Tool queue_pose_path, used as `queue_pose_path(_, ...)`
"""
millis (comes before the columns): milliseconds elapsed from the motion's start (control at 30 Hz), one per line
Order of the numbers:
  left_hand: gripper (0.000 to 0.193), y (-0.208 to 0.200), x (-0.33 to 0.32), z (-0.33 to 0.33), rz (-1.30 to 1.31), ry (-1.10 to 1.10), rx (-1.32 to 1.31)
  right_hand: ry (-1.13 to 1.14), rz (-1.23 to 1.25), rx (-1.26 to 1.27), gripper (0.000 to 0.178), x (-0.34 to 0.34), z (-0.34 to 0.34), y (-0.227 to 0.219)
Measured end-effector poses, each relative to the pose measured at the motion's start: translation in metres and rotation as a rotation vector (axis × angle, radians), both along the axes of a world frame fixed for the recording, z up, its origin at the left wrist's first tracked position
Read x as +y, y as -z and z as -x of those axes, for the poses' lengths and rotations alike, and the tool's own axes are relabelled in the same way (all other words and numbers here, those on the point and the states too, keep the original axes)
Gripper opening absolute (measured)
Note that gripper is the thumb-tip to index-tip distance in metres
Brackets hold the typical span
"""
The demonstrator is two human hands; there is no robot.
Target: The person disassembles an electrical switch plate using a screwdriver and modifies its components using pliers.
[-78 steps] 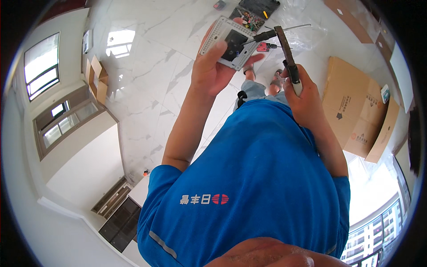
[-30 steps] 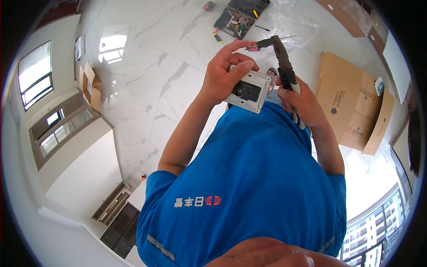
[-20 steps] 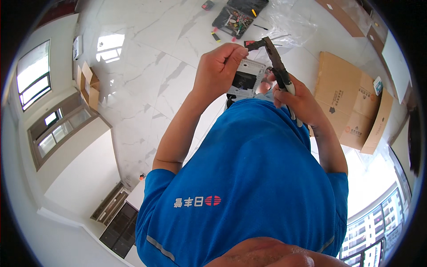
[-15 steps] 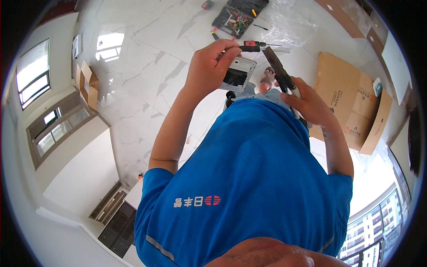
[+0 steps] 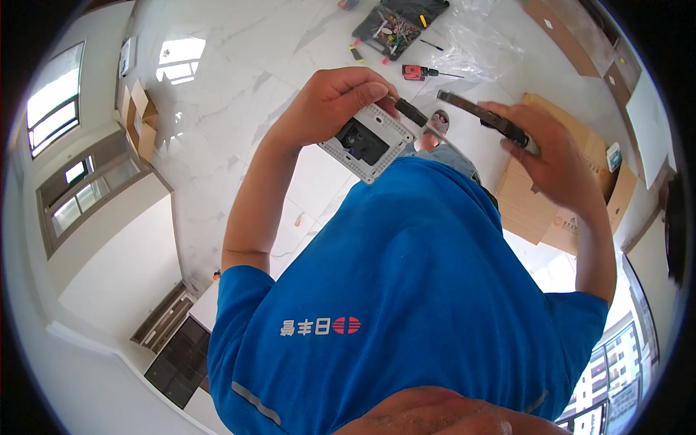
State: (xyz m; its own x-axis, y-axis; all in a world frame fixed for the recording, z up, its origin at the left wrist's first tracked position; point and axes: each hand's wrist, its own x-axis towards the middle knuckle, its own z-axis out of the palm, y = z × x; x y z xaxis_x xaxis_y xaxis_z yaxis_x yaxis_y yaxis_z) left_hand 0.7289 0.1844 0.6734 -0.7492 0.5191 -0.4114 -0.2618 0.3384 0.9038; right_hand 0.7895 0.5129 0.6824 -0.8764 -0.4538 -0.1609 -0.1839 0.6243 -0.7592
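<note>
My left hand (image 5: 330, 105) is closed, thumb against fingers. Beneath its fingers, tilted, is a white rectangular plate (image 5: 394, 151) with a perforated border and a black recessed centre. A black sleeve (image 5: 411, 112) on a thin grey hose or rod (image 5: 441, 138) sticks out past the fingertips, down to the right. My right hand (image 5: 544, 148) is wrapped around the handle of a long dark hand tool (image 5: 475, 112), which looks like pliers. Its dark end points left, apart from the sleeve. How the left fingers grip plate and sleeve is partly hidden.
On the marble-patterned floor ahead lie a red and black power drill (image 5: 417, 72), an open black toolbox (image 5: 391, 32) full of small parts, and clear plastic sheeting (image 5: 482, 43). A flattened cardboard box (image 5: 525, 203) is at the right. Another open carton (image 5: 139, 119) stands far left.
My right hand has moved right and up, taking the dark tool away from the sleeve. My left hand has turned; the sleeve now slants down to the right, and more of the plate shows.
</note>
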Motion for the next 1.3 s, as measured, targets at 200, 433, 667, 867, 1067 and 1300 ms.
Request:
queue_pose_path(200, 0.022, -0.003, -0.007, 0.003, 0.089, 0.146, 0.066, -0.238, -0.013, 0.036, 0.039, -0.022, 0.016, 0.014)
queue_pose_path(433, 0.023, 0.004, -0.012, 0.0, 0.003, 0.094, -0.081, -0.217, 0.043, -0.229, 0.037, -0.038, 0.017, 0.02)
queue_pose_path(667, 0.023, 0.012, -0.021, -0.001, -0.021, -0.003, -0.143, -0.24, 0.093, -0.268, 0.037, -0.041, 0.011, 0.038)
queue_pose_path(867, 0.021, 0.017, -0.02, -0.013, 0.126, -0.034, 0.1, -0.062, 0.28, -0.563, 0.04, -0.045, 0.002, 0.048)
queue_pose_path(1067, 0.021, 0.031, -0.018, -0.023, 0.148, -0.093, 0.238, 0.048, 0.222, -0.195, 0.038, -0.053, -0.007, 0.056)
queue_pose_path(1300, 0.024, 0.053, -0.032, -0.025, -0.273, -0.472, -0.201, 0.179, 0.425, -0.458, 0.032, -0.055, -0.016, 0.07)
